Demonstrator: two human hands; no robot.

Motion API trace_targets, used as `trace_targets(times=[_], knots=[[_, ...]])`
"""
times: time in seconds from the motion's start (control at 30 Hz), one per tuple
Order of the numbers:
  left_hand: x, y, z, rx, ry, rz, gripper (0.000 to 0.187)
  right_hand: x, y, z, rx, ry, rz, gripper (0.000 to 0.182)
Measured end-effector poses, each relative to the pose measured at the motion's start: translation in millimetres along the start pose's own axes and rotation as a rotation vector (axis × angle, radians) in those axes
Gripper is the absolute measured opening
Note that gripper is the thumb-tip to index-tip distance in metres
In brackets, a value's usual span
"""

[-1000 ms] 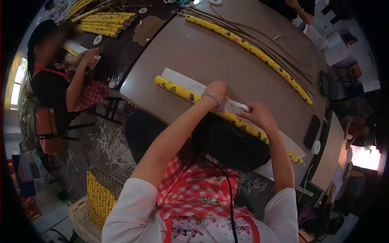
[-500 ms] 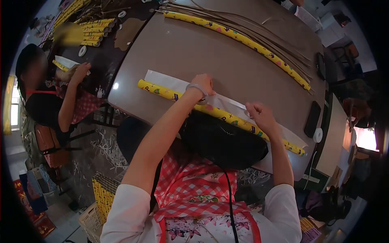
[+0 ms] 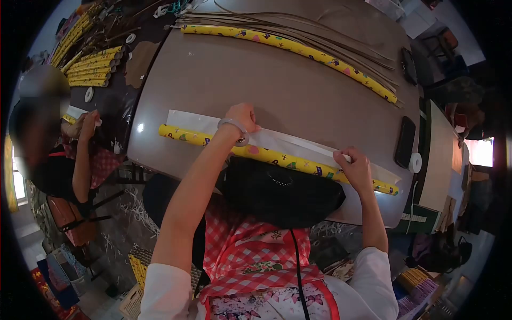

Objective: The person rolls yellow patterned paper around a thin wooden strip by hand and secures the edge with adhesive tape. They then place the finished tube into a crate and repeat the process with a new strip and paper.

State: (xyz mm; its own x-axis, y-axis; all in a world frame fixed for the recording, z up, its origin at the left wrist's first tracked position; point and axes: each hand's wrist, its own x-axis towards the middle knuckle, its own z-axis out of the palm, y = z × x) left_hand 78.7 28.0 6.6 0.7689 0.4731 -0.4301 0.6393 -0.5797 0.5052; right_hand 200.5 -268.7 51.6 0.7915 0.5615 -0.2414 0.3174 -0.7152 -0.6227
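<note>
Fingers [image 3: 345, 158] pinch white strip [image 3: 298, 143]; yellow tube [image 3: 277, 158] just beneath

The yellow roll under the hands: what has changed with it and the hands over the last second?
The right hand slid along the yellow roll toward its far right end, widening the gap to the left hand. The left hand stayed pressed near the middle, over the white paper strip. Roll and paper stayed on the table.
</note>
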Motion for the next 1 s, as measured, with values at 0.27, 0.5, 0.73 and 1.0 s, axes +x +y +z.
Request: trace_targets(times=[0.27, 0.5, 0.73, 1.0], knots=[[-1.5, 5.0, -4.1, -0.011, -0.054, -0.091, 0.024, 6.1, 20.7, 26.5, -0.092, 0.262, -0.198, 0.026], [-2.7, 5.4, -2.8, -0.049, -0.034, -0.063, 0.024, 3.8, 18.1, 33.1, -0.189, 0.265, -0.142, 0.027], [-1.1, 3.7, -3.1, -0.018, -0.049, -0.098, 0.024, 4.4, 11.7, 36.6, -0.201, 0.297, -0.122, 0.025], [-1.4, 4.3, -2.2, -0.006, -0.062, -0.117, 0.024, 5.5, 13.7, 39.5, -0.279, 0.271, -0.111, 0.024]])
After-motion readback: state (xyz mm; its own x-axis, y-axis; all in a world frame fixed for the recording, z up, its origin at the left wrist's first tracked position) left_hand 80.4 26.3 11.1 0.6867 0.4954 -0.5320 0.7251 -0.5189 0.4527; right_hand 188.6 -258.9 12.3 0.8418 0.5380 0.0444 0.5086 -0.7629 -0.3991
